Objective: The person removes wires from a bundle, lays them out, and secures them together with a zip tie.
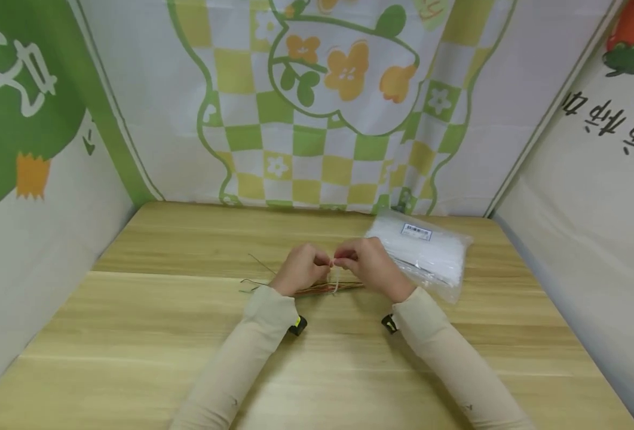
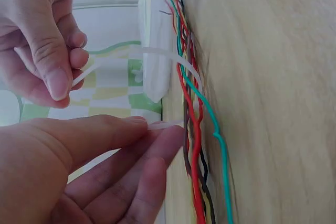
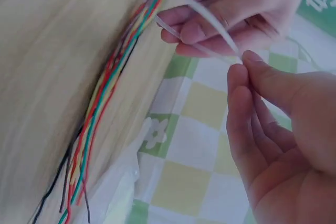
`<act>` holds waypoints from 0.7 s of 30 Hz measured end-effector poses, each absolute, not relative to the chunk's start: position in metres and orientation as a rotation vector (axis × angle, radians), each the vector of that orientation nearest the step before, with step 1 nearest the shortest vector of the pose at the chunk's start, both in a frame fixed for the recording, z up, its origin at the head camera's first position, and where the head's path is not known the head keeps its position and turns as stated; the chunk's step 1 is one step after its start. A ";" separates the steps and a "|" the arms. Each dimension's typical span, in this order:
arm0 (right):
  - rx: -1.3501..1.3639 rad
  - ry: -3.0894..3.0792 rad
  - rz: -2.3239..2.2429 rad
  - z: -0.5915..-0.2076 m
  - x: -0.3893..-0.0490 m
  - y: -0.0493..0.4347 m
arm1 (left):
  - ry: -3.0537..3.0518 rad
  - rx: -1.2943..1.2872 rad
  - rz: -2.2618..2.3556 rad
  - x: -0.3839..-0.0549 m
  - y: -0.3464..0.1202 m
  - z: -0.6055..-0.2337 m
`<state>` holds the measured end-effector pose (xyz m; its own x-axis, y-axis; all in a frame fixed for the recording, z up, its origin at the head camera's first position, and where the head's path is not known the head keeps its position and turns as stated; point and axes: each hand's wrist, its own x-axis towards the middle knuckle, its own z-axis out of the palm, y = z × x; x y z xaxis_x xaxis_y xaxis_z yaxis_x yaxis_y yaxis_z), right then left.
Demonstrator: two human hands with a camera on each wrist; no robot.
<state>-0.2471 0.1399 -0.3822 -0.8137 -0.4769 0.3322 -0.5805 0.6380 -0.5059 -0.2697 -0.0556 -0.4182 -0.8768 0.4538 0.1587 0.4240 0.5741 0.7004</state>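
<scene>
A bundle of thin wires (image 2: pixel 191 98), red, green, black and yellowish, lies across the wooden table. Looped around it is a white cable tie (image 3: pixel 207 17), its ends raised off the tabletop. One end is pinched between thumb and fingers of my left hand (image 1: pixel 303 267), just above the bundle. My right hand (image 1: pixel 373 266) pinches the other end between thumb and index finger. In the left wrist view the loop is wide and loose about the wires. The cable tie's head cannot be made out.
Behind my right hand lies a clear plastic bag (image 1: pixel 429 248) of white strips with a barcode label. The wooden table (image 1: pixel 187 346) meets a patterned cloth (image 1: pixel 322 155) at the back, and printed cloth walls stand on both sides.
</scene>
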 end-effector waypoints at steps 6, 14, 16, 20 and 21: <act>0.746 -2.698 1.010 -0.380 -0.244 0.134 | 2.757 0.747 1.186 -0.267 -0.061 -0.420; 0.647 -2.725 1.016 -0.380 -0.242 0.136 | 2.752 0.769 1.190 -0.266 -0.056 -0.415; 0.635 -2.731 1.019 -0.379 -0.241 0.135 | 2.766 0.791 1.183 -0.266 -0.056 -0.415; 0.644 -2.739 1.013 -0.380 -0.241 0.133 | 2.790 0.839 1.170 -0.266 -0.055 -0.417; 0.647 -2.738 1.011 -0.381 -0.241 0.133 | 2.796 0.842 1.167 -0.266 -0.055 -0.418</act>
